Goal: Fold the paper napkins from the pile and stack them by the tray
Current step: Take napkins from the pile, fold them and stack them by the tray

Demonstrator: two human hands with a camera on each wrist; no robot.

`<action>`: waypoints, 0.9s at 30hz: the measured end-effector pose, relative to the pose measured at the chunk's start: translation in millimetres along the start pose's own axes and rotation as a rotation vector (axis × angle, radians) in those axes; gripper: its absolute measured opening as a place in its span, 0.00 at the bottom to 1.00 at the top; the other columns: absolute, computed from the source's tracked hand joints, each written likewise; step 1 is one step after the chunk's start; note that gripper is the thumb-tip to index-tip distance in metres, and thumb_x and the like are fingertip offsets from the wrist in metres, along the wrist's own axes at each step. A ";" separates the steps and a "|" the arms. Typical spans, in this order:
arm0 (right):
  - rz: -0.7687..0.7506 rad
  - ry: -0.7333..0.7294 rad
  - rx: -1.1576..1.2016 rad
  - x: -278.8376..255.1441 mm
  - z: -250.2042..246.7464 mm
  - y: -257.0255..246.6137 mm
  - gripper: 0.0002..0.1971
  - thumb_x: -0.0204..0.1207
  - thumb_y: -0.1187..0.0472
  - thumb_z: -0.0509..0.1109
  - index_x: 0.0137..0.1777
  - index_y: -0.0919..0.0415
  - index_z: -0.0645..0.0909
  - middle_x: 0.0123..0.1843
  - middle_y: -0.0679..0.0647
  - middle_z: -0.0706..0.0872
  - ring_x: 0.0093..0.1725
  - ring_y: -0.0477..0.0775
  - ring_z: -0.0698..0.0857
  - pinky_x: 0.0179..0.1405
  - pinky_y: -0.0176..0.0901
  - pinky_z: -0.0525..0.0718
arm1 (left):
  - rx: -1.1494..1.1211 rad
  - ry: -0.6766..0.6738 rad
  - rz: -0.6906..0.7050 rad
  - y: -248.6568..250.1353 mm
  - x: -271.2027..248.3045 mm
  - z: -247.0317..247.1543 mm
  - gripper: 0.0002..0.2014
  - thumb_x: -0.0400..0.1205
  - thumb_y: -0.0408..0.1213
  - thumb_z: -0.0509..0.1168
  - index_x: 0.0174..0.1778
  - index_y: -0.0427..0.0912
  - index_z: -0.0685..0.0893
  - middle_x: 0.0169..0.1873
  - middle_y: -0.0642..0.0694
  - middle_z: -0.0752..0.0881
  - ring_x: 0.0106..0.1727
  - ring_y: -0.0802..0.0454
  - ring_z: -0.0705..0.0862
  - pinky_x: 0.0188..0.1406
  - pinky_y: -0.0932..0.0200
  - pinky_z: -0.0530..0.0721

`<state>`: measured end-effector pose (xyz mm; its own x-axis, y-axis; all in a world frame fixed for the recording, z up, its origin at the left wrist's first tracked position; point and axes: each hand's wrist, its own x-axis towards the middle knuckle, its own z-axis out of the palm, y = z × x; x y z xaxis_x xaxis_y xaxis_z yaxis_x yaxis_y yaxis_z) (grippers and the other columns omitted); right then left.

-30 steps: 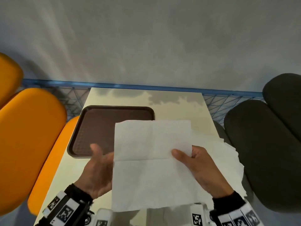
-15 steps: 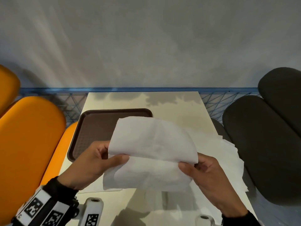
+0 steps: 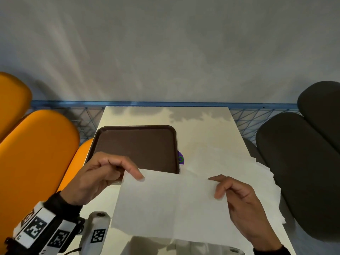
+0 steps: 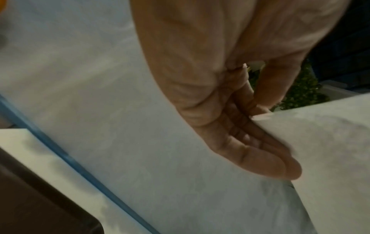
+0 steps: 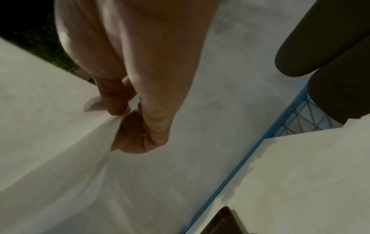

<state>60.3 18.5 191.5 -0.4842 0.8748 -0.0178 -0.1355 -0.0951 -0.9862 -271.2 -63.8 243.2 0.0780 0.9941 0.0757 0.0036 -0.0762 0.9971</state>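
Pinched at both upper corners: the left hand (image 3: 99, 176) nipping the white paper napkin (image 3: 171, 205) between thumb and fingers at its top left, the right hand (image 3: 239, 201) nipping the top right corner likewise, remaining fingers curled in behind. Confirmed in the right wrist view, paper bunched between thumb and forefinger (image 5: 118, 101); in the left wrist view, edge lying along the flat fingers (image 4: 260, 152), thumb above. Held taut and level above the near end of the pale rectangular table (image 3: 202, 129), probably so the layers line up before the next crease; faint vertical crease visible down the middle, so likely already halved once, further fold not yet made.

Beyond the right hand, loose pile of unfolded white napkins (image 3: 239, 162) spread over the table's right side. Left of that, empty dark brown plastic tray (image 3: 136, 148). No folded stack visible beside it.

Small purple round sticker with a green ring (image 3: 180, 159) just right of the tray; no lettering legible. Black-and-white square marker tags (image 3: 35, 229) on the left wristband: patterns only, no words.
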 end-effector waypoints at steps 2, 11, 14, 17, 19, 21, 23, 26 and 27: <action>-0.028 0.050 -0.106 0.8 -5.6 -0.1 0.28 0.74 0.89 0.55 0.33 0.57 0.84 0.56 0.55 0.91 0.59 0.58 0.87 0.52 0.43 0.79 | 0.084 -0.012 0.033 8.9 0.3 4.6 0.17 0.78 0.41 0.60 0.42 0.41 0.94 0.39 0.35 0.90 0.37 0.45 0.88 0.36 0.59 0.85; -0.363 -0.494 -1.083 13.4 67.5 -24.3 0.14 0.85 0.41 0.63 0.65 0.41 0.83 0.69 0.33 0.78 0.71 0.40 0.73 0.69 0.47 0.70 | 1.067 -0.312 0.178 39.3 -10.2 53.1 0.19 0.87 0.60 0.58 0.42 0.58 0.90 0.37 0.62 0.86 0.36 0.65 0.84 0.32 0.69 0.82; -0.416 -0.473 -1.006 15.7 75.5 -20.0 0.10 0.88 0.51 0.62 0.52 0.47 0.85 0.49 0.39 0.84 0.51 0.45 0.79 0.52 0.51 0.76 | 1.016 -0.201 0.191 49.6 -17.6 55.5 0.16 0.84 0.61 0.62 0.44 0.57 0.90 0.39 0.65 0.87 0.38 0.67 0.85 0.34 0.70 0.83; -0.417 -0.414 -0.950 16.7 73.7 -25.2 0.13 0.88 0.48 0.59 0.47 0.46 0.84 0.41 0.38 0.80 0.44 0.39 0.76 0.46 0.36 0.66 | 0.812 0.090 0.112 45.9 -19.6 57.1 0.23 0.69 0.68 0.72 0.56 0.61 0.86 0.47 0.70 0.88 0.52 0.72 0.86 0.51 0.79 0.80; -0.428 -0.413 -0.956 17.2 74.7 -28.2 0.11 0.87 0.50 0.60 0.45 0.46 0.82 0.40 0.38 0.80 0.42 0.39 0.75 0.44 0.34 0.64 | 0.722 0.165 0.021 34.9 -17.0 66.5 0.27 0.63 0.72 0.71 0.55 0.65 0.89 0.47 0.73 0.88 0.53 0.73 0.86 0.54 0.76 0.80; -0.445 -0.397 -0.966 17.5 75.5 -28.5 0.11 0.86 0.51 0.61 0.44 0.47 0.82 0.39 0.41 0.81 0.41 0.41 0.76 0.42 0.36 0.67 | 0.611 0.210 -0.024 27.1 -14.3 75.8 0.21 0.63 0.70 0.71 0.45 0.65 0.93 0.41 0.71 0.90 0.47 0.67 0.89 0.46 0.68 0.85; -0.474 -0.347 -0.968 16.9 74.0 -24.7 0.13 0.87 0.49 0.61 0.44 0.49 0.83 0.38 0.41 0.82 0.40 0.41 0.76 0.41 0.36 0.70 | 0.564 0.261 -0.014 24.7 -10.7 81.6 0.14 0.66 0.66 0.76 0.39 0.63 0.93 0.36 0.69 0.91 0.43 0.64 0.90 0.40 0.65 0.86; -0.532 -0.280 -0.925 10.4 66.6 -12.7 0.14 0.88 0.49 0.62 0.44 0.50 0.84 0.38 0.41 0.84 0.39 0.40 0.77 0.42 0.34 0.70 | 0.474 0.297 -0.029 30.7 -9.6 79.6 0.05 0.67 0.52 0.77 0.33 0.57 0.94 0.33 0.61 0.92 0.38 0.60 0.90 0.36 0.67 0.85; -0.515 -0.280 -0.920 6.8 59.0 -4.3 0.13 0.88 0.49 0.62 0.45 0.49 0.84 0.39 0.40 0.84 0.39 0.39 0.78 0.44 0.33 0.71 | 0.436 0.330 -0.036 34.5 -10.1 75.5 0.03 0.66 0.49 0.77 0.32 0.57 0.94 0.33 0.59 0.92 0.38 0.58 0.90 0.35 0.66 0.86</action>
<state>6.7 -3.2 205.3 -0.7499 0.5579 0.3555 0.2641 0.7452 -0.6123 -196.6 -82.3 276.2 -0.2463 0.9629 0.1101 0.4188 0.0033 0.9081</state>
